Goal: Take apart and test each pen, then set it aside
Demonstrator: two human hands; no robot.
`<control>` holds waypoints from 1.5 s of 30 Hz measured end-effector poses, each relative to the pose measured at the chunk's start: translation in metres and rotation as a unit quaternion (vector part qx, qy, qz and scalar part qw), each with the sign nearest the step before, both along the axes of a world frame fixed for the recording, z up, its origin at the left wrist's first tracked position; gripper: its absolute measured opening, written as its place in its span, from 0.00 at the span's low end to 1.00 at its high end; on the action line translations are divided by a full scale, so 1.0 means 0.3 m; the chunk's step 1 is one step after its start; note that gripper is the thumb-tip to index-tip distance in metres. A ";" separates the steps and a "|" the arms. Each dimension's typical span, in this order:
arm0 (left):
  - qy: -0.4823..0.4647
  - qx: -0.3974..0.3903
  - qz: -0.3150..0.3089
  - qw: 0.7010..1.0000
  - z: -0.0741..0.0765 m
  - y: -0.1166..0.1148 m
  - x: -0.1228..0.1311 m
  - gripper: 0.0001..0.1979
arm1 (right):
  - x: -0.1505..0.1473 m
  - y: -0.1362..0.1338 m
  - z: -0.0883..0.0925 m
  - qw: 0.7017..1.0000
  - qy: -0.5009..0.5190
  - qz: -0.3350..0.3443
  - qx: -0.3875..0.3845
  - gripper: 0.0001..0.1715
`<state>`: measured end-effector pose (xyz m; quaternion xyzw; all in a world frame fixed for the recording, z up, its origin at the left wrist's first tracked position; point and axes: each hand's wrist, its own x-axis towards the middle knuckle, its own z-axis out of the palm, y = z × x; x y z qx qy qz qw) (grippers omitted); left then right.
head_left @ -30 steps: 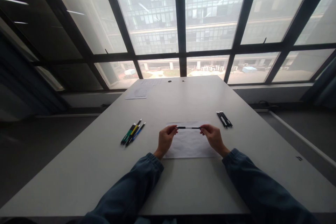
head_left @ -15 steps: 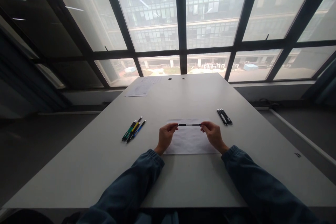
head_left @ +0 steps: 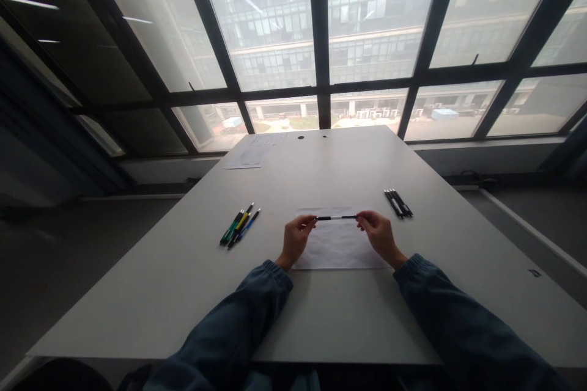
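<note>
The left hand (head_left: pixel 295 238) and right hand (head_left: pixel 378 236) each pinch one end of a black-and-white pen (head_left: pixel 337 217), nearly level over the sheet of paper (head_left: pixel 339 248). A light, even grip should steady it best; which end writes is too small to tell.

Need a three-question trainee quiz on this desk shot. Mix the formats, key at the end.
1. True or false: the left hand and right hand hold opposite ends of one pen.
2. What lies on the table left of the left hand? A) scissors; B) coloured pens; C) a mug.
3. Fill in: in this view, the held pen crosses in front of a white sheet of ____.

Key: 1. True. 2. B. 3. paper.
</note>
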<state>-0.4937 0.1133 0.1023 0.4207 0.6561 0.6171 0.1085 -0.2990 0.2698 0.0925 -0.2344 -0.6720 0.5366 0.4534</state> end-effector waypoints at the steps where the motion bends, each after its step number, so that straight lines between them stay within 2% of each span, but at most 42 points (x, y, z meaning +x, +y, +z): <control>1: 0.002 -0.003 0.002 1.000 0.002 0.000 0.001 0.13 | 0.000 0.000 0.001 1.000 0.000 0.000 0.000 0.18; 24: 0.008 -0.005 0.011 1.000 0.011 -0.003 0.006 0.14 | 0.003 -0.013 0.026 1.000 -0.006 -0.013 0.004 0.18; 45: -0.004 -0.006 0.009 1.000 0.009 -0.004 0.011 0.14 | 0.006 -0.005 0.014 1.000 -0.014 -0.016 0.019 0.19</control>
